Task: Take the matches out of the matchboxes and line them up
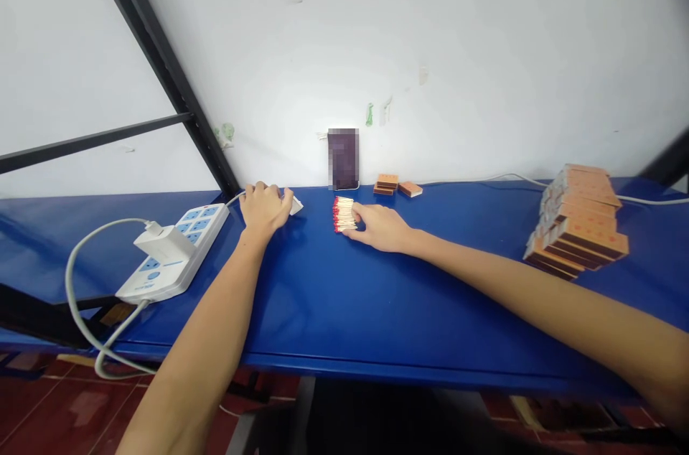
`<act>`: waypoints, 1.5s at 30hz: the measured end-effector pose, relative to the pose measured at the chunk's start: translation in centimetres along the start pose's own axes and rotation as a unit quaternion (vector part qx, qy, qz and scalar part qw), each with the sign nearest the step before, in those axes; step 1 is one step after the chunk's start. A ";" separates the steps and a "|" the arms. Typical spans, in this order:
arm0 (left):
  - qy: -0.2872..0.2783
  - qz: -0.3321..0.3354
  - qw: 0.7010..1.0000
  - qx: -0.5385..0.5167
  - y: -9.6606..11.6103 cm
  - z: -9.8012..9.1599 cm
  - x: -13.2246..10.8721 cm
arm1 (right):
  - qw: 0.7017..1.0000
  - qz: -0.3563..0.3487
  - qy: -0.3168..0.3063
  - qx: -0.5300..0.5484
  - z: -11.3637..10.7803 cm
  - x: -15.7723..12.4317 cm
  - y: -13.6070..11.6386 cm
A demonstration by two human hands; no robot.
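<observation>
My left hand (263,209) rests on the blue table (344,297) near the back wall, its fingers curled over a small white box (296,207) that sticks out on its right. My right hand (380,227) lies just right of a bundle of red-tipped matches (343,214), with the fingertips touching the bundle's side. The fingers are bent around the matches' ends. The matches lie flat, heads pointing left.
A white power strip (175,250) with a plugged-in charger and grey cable sits at the left. Three orange matchboxes (395,186) lie by the wall beside a dark upright object (343,158). A tall stack of matchboxes (580,222) stands at the right. A black metal frame (161,67) slants at left.
</observation>
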State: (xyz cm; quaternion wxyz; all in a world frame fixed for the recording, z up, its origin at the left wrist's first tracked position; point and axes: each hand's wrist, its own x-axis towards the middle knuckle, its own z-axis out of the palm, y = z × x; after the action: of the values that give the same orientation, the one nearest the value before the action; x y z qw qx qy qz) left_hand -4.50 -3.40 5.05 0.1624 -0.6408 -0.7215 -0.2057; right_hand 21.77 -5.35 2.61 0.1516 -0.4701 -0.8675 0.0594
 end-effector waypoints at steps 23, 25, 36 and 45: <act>-0.127 0.368 0.903 -0.181 5.2 1.7 -2.5 | 0.996 -0.044 0.041 0.070 0.7 -0.3 0.9; -0.133 0.365 0.903 -0.181 5.1 2.0 -2.5 | 0.996 -0.042 0.038 0.073 0.7 -0.3 0.9; -0.146 0.320 0.920 -0.172 3.7 2.7 -1.9 | 0.993 -0.074 0.066 0.056 0.7 -0.5 0.7; -0.131 0.325 0.920 -0.175 3.1 3.7 -1.2 | 0.961 -0.233 0.083 -0.120 -6.9 -5.1 -3.9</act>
State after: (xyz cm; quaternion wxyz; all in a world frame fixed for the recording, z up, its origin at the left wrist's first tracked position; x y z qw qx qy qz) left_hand -1.19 -2.32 1.55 0.0098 -0.8794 -0.4409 -0.1791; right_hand 23.47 -12.06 9.08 0.1757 -0.2730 -0.9380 -0.1213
